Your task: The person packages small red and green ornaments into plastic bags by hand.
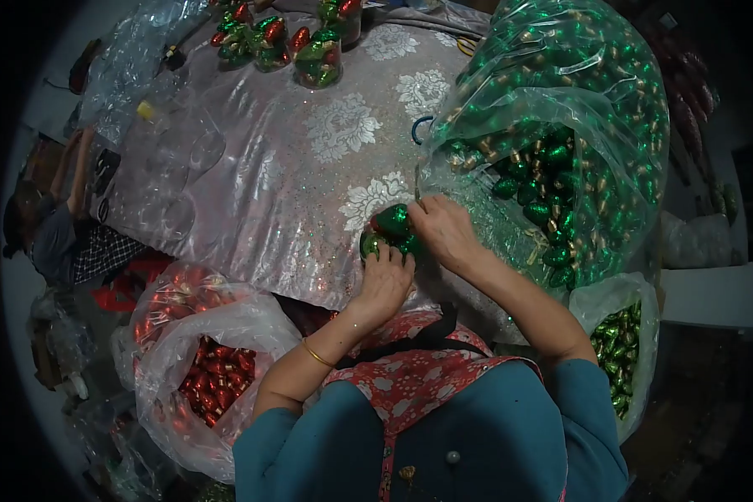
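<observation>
On the table just in front of me sits a clear tub (366, 248) holding shiny green baubles and a bit of dark red. My left hand (385, 280), with a gold bangle on its wrist, curls its fingers over the near side of the tub. From the right, my right hand (445, 233) pinches at a glossy green bauble (393, 219) on top; its fingertips are partly hidden. Beyond that hand, a large clear bag (560, 92) of green baubles with gold caps lies with its mouth facing me. A blue loop handle (422, 130) rests by the bag.
Filled tubs (318, 67) of red and green baubles stand at the far edge of the flowered tablecloth (343, 125). A bag of red baubles (217, 376) is at lower left, lighter green ones (617, 351) at lower right. Another person (54, 217) is at far left.
</observation>
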